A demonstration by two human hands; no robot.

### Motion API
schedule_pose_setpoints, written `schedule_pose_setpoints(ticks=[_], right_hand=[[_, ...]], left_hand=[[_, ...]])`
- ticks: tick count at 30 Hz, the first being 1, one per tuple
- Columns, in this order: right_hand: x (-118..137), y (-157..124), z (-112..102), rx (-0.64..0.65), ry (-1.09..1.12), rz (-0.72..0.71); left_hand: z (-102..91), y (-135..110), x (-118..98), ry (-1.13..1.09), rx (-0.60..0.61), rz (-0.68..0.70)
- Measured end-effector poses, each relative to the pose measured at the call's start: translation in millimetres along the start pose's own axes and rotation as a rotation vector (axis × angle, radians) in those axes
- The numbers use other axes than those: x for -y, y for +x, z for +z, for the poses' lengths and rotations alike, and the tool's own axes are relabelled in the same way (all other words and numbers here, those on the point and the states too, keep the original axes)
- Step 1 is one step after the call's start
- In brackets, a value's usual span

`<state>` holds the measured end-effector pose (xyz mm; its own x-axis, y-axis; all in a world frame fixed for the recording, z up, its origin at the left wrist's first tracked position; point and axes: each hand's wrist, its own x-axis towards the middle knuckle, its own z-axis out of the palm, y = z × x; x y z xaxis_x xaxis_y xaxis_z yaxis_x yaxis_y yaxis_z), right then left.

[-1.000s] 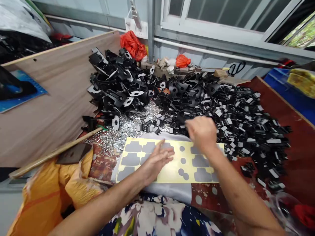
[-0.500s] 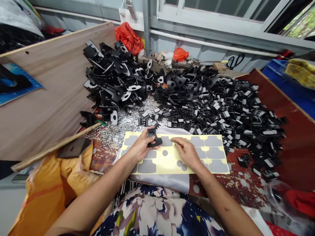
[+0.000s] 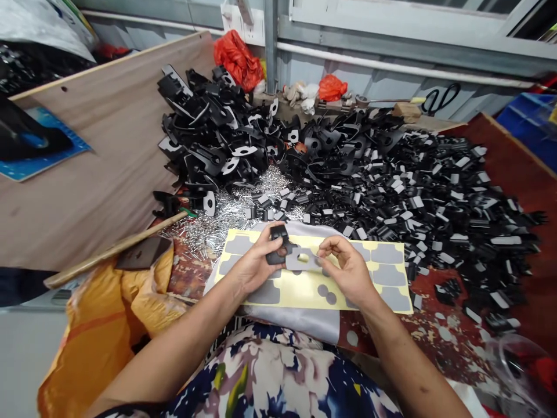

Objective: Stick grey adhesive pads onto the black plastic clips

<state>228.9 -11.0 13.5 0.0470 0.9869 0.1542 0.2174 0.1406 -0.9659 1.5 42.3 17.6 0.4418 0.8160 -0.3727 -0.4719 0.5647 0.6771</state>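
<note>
My left hand (image 3: 255,264) is closed round a small black plastic part (image 3: 278,244), held just above a yellow backing sheet (image 3: 313,287) that carries several grey adhesive pads. My right hand (image 3: 348,270) pinches one grey pad (image 3: 304,259) with a hole in it, lifted off the sheet and held right beside the black part. The sheet lies on a grey cloth (image 3: 296,322) in front of me.
A big heap of black plastic parts (image 3: 391,180) fills the table behind the sheet, with larger black pieces (image 3: 209,139) at the left and a spread of small silver pins (image 3: 226,217). A wooden-handled hammer (image 3: 117,255) lies at the left, scissors (image 3: 439,98) at the back.
My left hand picked up a black part and lifted it. My right hand came back from the heap, peeled a grey pad off the sheet and brought it to the part.
</note>
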Motion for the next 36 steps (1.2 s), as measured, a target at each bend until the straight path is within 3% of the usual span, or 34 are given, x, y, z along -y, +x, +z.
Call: schedule_pose_setpoints(ticks=[3,7,19,28,31,36], right_hand=[[4,1,21,-0.058,-0.001,-0.016],[4,2,33,-0.043,0.031,0.005],[-1,2,41,-0.062,0.095,0.008],[-4,-4,42,-0.054,-0.079,-0.065],[-1,-7,47,-0.056,-0.218,-0.156],[2,-16,62,-0.129,-0.506,-0.385]], left_hand=[[10.5,-8,3,-0.057,0.077,-0.009],[11.1,-7,7,-0.084,0.106,-0.038],[6.9,-7,10,-0.131,0.128,-0.044],[8.8,-11,10,-0.097,0.132,-0.014],[10.0,-10,19,0.036,0.114,0.072],[8.0,-3,38,0.378,-0.119,0.434]])
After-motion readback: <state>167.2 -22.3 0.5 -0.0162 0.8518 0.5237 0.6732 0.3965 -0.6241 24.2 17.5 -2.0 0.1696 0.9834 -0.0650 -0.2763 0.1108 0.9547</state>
